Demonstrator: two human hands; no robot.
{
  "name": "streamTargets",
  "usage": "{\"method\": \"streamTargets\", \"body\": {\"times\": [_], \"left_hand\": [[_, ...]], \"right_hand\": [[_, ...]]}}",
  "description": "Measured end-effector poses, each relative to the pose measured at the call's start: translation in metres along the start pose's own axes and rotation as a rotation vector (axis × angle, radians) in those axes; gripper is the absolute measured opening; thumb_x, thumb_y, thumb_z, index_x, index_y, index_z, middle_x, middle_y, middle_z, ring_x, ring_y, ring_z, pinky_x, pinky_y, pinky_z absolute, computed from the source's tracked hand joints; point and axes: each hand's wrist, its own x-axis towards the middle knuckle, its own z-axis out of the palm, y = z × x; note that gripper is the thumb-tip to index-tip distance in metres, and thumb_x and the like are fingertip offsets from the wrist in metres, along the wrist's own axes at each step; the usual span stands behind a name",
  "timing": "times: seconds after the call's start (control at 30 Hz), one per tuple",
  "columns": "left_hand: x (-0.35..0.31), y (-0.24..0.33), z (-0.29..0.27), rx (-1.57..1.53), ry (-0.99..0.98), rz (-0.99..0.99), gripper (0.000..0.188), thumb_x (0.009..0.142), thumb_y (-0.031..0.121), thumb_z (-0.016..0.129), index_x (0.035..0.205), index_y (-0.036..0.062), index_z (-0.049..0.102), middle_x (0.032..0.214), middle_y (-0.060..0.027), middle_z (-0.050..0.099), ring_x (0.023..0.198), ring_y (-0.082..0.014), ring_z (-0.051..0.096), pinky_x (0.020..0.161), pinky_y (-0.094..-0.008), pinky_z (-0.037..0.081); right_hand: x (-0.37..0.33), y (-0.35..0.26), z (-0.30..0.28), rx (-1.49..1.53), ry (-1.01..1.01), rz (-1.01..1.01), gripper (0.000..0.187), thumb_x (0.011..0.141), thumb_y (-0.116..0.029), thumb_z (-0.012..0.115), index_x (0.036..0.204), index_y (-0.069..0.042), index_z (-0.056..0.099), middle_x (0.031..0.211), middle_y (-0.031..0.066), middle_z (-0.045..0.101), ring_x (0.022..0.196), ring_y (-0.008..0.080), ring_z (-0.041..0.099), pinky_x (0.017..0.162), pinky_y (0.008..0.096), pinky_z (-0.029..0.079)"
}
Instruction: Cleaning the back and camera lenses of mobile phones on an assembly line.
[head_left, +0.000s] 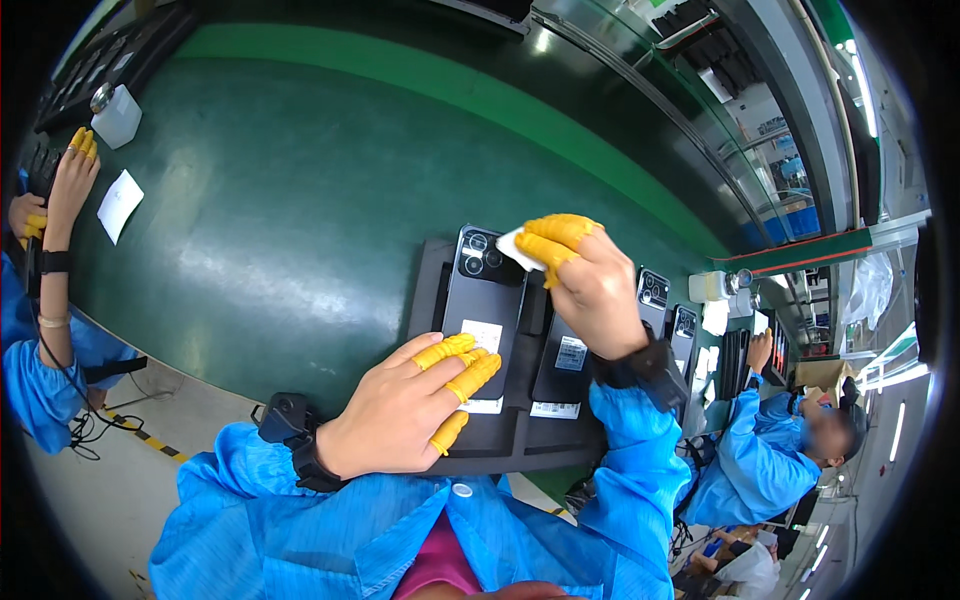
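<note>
A dark smartphone (470,297) lies back up in a black tray (425,300), its camera block at the far end and a white label on its back. My left hand (395,415), with yellow finger cots, rests on the phone's lower part, fingers stretched out and slightly apart. Pinched in my right hand (595,285), also in yellow finger cots, is a folded white wipe (518,252) at the right edge of the camera block. Whether it touches the phone I cannot tell. Under my right wrist lies a second labelled smartphone (562,365), its upper part hidden.
More phones (653,290) lie to the right, past my forearm. Bottles (712,287) and white wipes stand beyond them, near a co-worker (760,450) in blue. At the far left are another person's hand (72,180), a white paper (120,206) and a white dispenser bottle (117,118).
</note>
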Motion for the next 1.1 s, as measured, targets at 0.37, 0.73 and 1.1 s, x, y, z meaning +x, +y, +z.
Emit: {"method": "streamTargets", "body": {"times": [0.37,0.73,1.1], "left_hand": [[-0.002,0.000,-0.002,-0.050,-0.024,-0.025,0.060,0.076,0.015,0.070,0.133,0.0029,0.058,0.111,-0.0151,0.063,0.112,-0.0328,0.060,0.111,-0.0479,0.039],[-0.002,-0.002,0.003,-0.024,0.019,-0.005,0.055,0.076,0.016,0.070,0.129,0.0030,0.060,0.110,-0.0149,0.064,0.110,-0.0325,0.060,0.110,-0.0483,0.039],[-0.001,-0.002,0.000,-0.012,0.010,0.004,0.058,0.078,0.016,0.069,0.134,0.0027,0.058,0.106,-0.0144,0.064,0.109,-0.0311,0.060,0.110,-0.0473,0.039]], "right_hand": [[-0.042,-0.035,0.000,0.065,-0.188,0.159,0.027,0.062,0.008,0.066,0.088,0.004,0.071,0.090,0.0158,0.064,0.088,0.0328,0.064,0.076,0.0408,0.055],[-0.021,-0.029,0.020,0.049,-0.029,-0.047,0.039,0.060,0.003,0.065,0.098,0.003,0.071,0.097,0.0134,0.067,0.089,0.0310,0.065,0.081,0.0395,0.055],[-0.035,-0.011,-0.015,-0.116,0.001,0.147,0.029,0.058,0.010,0.065,0.086,0.004,0.072,0.092,0.0153,0.067,0.082,0.0335,0.064,0.075,0.0420,0.055]]}}
